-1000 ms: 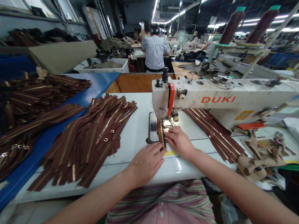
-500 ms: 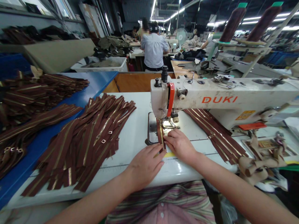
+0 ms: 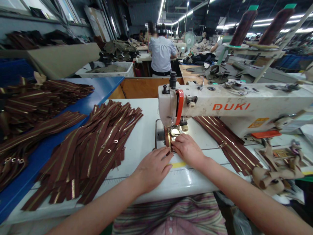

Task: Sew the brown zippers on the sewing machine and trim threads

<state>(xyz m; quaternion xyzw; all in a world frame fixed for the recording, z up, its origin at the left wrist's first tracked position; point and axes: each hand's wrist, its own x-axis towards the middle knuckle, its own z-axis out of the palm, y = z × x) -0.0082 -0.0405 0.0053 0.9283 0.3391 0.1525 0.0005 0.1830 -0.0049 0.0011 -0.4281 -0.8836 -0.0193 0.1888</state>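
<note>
A garment factory floor, rows of sewing machines point(image 3: 234, 106), thread cones point(image 3: 244, 23), stacked brown zippers point(image 3: 85, 156)

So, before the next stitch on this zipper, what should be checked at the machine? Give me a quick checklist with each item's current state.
1. Brown zipper tape under the presser foot of the DUKI sewing machine: ok.
2. Right hand has its fingers on the tape beside the foot: ok.
3. Left hand is at the tape's near end: ok.
4. Fingertips clear of the needle: cannot tell, since the needle is too small to see.
5. Two thread cones upright on their stand: ok.
</note>
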